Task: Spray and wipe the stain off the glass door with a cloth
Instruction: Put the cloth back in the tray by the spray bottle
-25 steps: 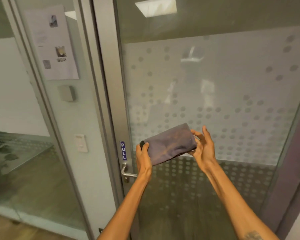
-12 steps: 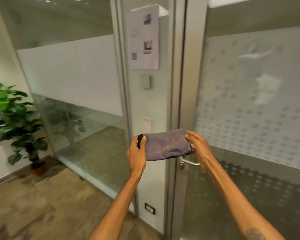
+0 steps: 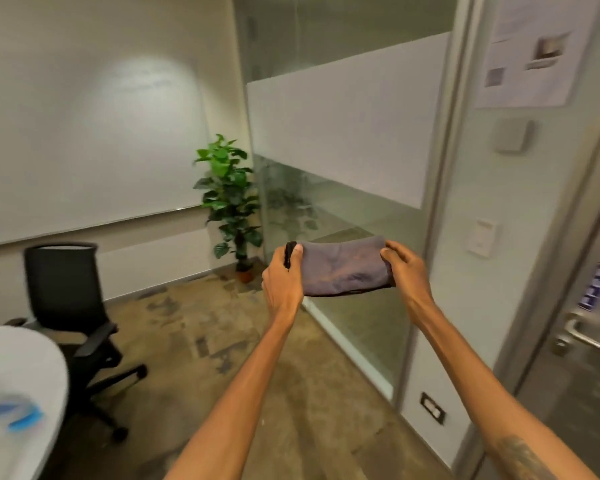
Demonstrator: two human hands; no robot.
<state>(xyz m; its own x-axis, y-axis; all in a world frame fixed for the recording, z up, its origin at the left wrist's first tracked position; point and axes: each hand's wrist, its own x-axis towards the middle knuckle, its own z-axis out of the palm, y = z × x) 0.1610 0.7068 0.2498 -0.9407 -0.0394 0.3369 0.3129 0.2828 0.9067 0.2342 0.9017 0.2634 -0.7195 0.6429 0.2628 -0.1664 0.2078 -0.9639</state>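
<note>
A folded grey cloth (image 3: 343, 266) with a brownish smear hangs stretched between both hands at chest height. My left hand (image 3: 282, 280) pinches its left end, thumb on top beside a dark edge. My right hand (image 3: 403, 268) grips its right end. The glass door (image 3: 589, 382) shows only at the far right edge, with its metal lever handle (image 3: 584, 336) and a blue PULL sticker (image 3: 595, 286). No spray bottle is clearly identifiable; a blurred blue object (image 3: 16, 410) lies on the table at the left.
A glass partition (image 3: 343, 140) with a frosted band runs behind the cloth. A potted plant (image 3: 231, 199) stands in the corner. A black office chair (image 3: 73, 317) sits beside a white round table (image 3: 25, 455) at bottom left. A paper notice (image 3: 534, 50) hangs on the panel beside the door.
My view has swung left, away from the door toward the room corner, table and chair. Both hands keep the cloth stretched between them, held the same way.
</note>
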